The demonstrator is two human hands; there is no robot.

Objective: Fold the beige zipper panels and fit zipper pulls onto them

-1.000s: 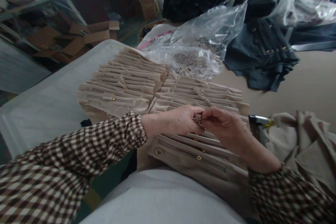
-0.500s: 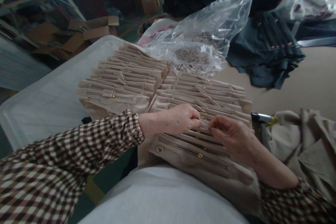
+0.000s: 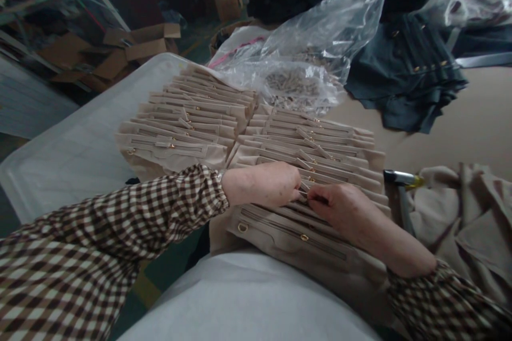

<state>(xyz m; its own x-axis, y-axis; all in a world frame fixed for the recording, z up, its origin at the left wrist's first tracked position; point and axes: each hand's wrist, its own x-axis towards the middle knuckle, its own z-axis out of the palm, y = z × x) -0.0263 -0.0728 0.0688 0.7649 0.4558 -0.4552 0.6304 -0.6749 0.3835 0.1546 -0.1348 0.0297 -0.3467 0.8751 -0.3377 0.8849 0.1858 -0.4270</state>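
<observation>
Beige fabric pieces with zippers [image 3: 272,226] lie overlapped in a row in front of me, with gold sliders and rings on them. My left hand [image 3: 268,184] is closed in a pinch over the zippers, its fingertips partly hidden. My right hand [image 3: 348,208] pinches close beside it from the right. A small zipper pull [image 3: 304,187] shows between the two sets of fingertips, at one of the zippers. Several zippers farther up the row have beige pull tabs [image 3: 306,157] on their sliders.
A second row of beige zippered pieces [image 3: 184,117] lies to the left. Behind is a clear plastic bag [image 3: 296,85] of small beige parts. Dark fabric pieces [image 3: 408,74], beige cloth [image 3: 444,213] and a tool with a yellow end [image 3: 402,178] are on the right.
Both hands have come slightly lower and closer together, down onto a zipper. The small beige strip held between them in the air is now at the zipper slider.
</observation>
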